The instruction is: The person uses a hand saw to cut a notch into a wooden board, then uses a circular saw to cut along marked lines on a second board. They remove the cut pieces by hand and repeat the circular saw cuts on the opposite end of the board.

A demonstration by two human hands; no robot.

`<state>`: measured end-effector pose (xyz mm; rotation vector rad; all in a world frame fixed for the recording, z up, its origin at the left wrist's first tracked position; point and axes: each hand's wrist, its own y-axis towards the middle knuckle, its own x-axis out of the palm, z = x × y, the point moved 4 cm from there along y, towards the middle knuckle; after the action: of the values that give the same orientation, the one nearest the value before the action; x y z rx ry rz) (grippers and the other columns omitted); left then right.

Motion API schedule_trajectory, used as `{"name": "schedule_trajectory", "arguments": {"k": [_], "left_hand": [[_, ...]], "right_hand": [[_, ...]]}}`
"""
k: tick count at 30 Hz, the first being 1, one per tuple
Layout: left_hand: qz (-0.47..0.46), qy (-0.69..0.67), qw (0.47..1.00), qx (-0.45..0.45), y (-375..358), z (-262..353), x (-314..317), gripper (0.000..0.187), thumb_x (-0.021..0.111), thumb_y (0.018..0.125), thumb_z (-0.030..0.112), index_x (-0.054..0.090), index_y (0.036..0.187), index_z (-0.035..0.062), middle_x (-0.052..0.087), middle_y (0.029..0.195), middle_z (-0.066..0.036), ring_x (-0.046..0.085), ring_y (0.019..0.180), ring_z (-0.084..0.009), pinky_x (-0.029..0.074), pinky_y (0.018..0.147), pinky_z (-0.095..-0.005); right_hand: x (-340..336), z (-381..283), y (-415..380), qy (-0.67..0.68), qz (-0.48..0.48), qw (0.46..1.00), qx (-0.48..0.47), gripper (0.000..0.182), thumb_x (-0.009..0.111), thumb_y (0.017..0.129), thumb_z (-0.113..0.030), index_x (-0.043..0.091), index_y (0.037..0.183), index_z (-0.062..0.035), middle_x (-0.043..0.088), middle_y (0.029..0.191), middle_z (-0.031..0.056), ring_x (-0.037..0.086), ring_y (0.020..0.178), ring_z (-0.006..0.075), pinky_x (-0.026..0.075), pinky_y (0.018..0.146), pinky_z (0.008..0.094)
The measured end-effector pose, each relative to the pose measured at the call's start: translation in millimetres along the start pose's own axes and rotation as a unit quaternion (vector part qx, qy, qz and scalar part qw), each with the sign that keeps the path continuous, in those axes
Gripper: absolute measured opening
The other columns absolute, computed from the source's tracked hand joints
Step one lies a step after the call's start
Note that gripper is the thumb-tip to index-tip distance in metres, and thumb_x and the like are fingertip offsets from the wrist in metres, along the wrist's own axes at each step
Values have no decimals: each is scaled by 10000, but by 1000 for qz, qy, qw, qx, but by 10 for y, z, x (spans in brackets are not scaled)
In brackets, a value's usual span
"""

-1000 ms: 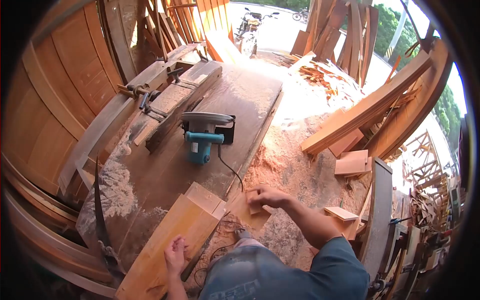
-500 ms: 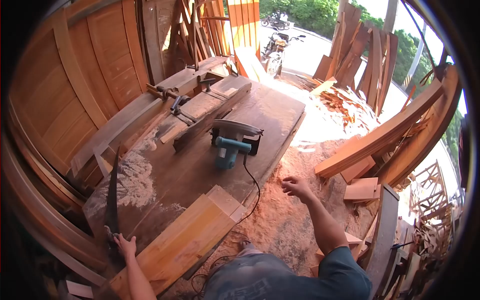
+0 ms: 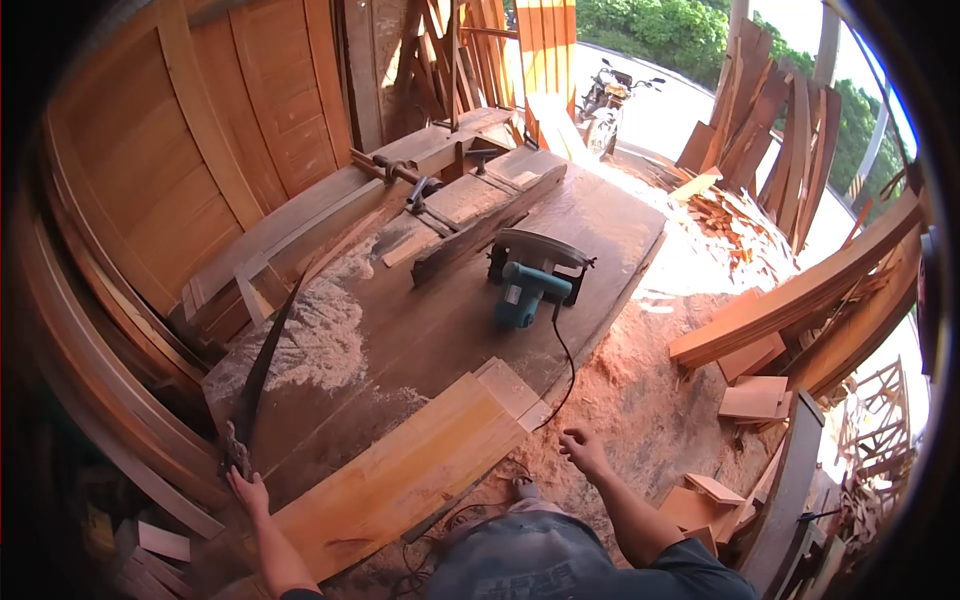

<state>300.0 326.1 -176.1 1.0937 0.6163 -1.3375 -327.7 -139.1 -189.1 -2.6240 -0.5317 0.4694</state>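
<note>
My left hand [image 3: 249, 492] is at the left end of the bench, its fingers apart beside the handle of a long dark hand saw [image 3: 268, 365]. Whether the fingertips touch the handle is hard to make out. Loosely bent and empty, my right hand [image 3: 582, 450] hangs over the sawdust floor, right of a thick wooden board [image 3: 400, 470]. That board lies along the bench's near edge. Farther back on the bench [image 3: 440, 350] rests a teal circular saw [image 3: 525, 295], its black cord running down over the edge.
A clamped wooden assembly [image 3: 470, 200] and a sawdust pile [image 3: 318, 335] are on the bench. Panelled wood [image 3: 150, 150] stands at the left. Long beams [image 3: 800, 285] and small blocks [image 3: 755, 398] lie at the right. A motorcycle [image 3: 605, 105] stands beyond.
The view has swung left, so the bench and circular saw appear farther right. My left hand sits slightly lower relative to the hand saw's handle. My right hand has dropped nearer my body.
</note>
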Motion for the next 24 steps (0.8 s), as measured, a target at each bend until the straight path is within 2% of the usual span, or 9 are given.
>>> {"name": "schedule_trajectory", "arguments": {"k": [3,8,10,11,13,15,19,23,24], "left_hand": [[40,-6,996,-80,-310,-521,-322,581,703,911,333,532,1364,13,469,1462,-243,437,1363,-404,366,1129,-454],[-13,-47,974,-219,-1427,-1453,-979,625,635,941,458,554,1329,-25,525,1397,-221,502,1292,-378,403,1075,-460],[-44,-115,958,-260,-1942,-1636,-1055,678,590,962,530,563,1314,-50,571,1344,-202,552,1230,-359,426,1042,-454],[-107,-246,899,-347,-2091,-1516,-1114,640,598,967,525,589,1285,-31,625,1205,-168,585,1135,-297,435,1009,-416],[-44,-319,849,-418,-2218,-1235,-1230,571,621,963,498,623,1229,-8,634,1125,-147,574,1096,-243,437,980,-392],[-69,-270,877,-391,-2082,-1595,-1271,533,666,946,461,647,1207,-4,647,1155,-109,559,1155,-210,428,987,-361],[-72,-286,882,-369,-1393,-594,-2326,620,623,953,537,654,1260,-1,652,1220,-99,579,1143,-182,422,988,-335],[-38,-404,870,-280,-933,-959,-1809,669,603,961,559,591,1335,4,616,1296,-92,534,1217,-180,383,1039,-329],[-55,-396,877,-266,-893,-788,-1753,904,624,896,662,415,1491,15,509,1456,-149,459,1364,-274,365,1106,-411]], "right_hand": [[174,-415,106,18,-24,998,-53,502,652,974,-329,539,1367,-37,689,1102,97,669,967,172,540,775,311],[436,-470,316,48,-89,994,-29,599,682,953,-312,457,1466,-99,654,1128,83,649,985,191,543,817,340],[496,-431,387,78,-96,991,-51,541,695,927,-259,499,1403,-94,653,1121,87,648,966,188,540,808,330],[499,-418,453,95,-109,986,-80,517,694,922,-245,511,1379,-87,653,1120,89,647,958,184,539,803,324],[500,-470,451,108,-96,984,-103,400,692,905,-209,574,1257,-60,669,1028,67,653,870,159,538,763,290],[391,-855,243,59,-87,988,-114,325,689,912,-224,620,1179,-51,657,916,31,625,779,130,515,712,264],[287,-1855,257,-38,-70,972,-223,315,703,926,-314,686,876,-3,596,727,-3,517,686,95,444,646,247],[716,-2293,801,-233,-23,916,-325,499,660,947,-453,670,912,45,594,724,76,547,739,160,444,717,323],[868,-2395,710,-170,-56,942,-283,509,670,932,-479,676,942,29,635,761,107,589,766,177,459,736,330]]}}
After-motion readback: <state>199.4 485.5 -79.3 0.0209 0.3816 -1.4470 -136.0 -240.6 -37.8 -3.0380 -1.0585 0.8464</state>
